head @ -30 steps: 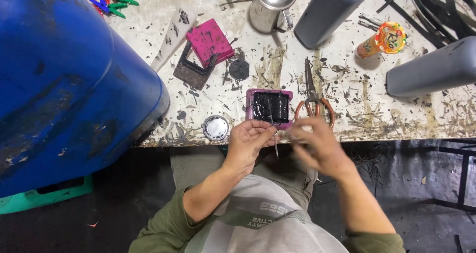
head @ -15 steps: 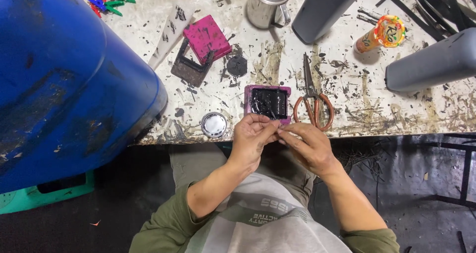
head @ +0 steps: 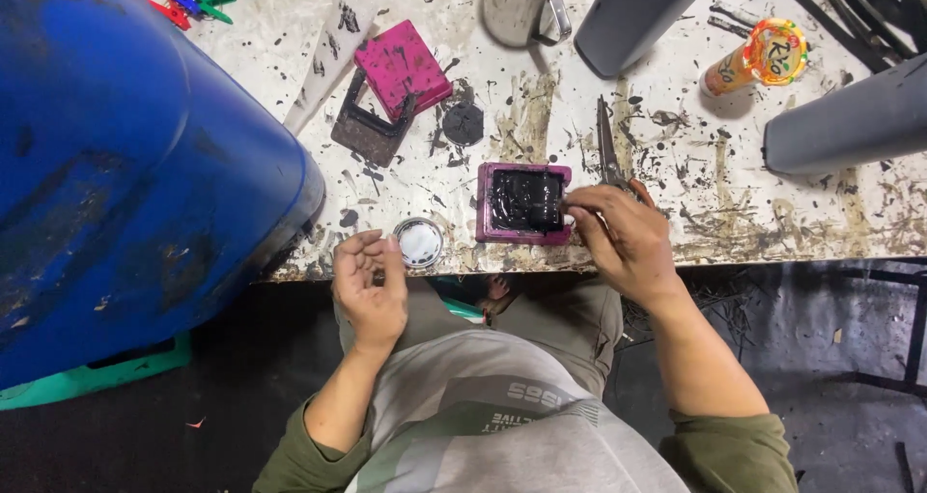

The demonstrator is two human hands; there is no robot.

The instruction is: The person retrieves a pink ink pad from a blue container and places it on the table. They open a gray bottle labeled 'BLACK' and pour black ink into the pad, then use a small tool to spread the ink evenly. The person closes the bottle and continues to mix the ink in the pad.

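A magenta tray (head: 522, 203) of black paste sits near the table's (head: 772, 213) front edge. The right hand (head: 618, 237) touches its right side, fingers pinched together. The left hand (head: 369, 290), loosely curled and empty, hovers beside a small round white lid (head: 419, 242). Scissors (head: 606, 150) lie just behind the right hand.

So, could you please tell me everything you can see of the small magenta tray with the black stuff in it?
The magenta tray is a shallow, roughly square frame, looking like plastic, filled with glossy black paste. It lies flat near the front edge of the stained white table, its rim smeared dark. The right hand touches its right edge with its fingertips; the scissors lie just beyond.
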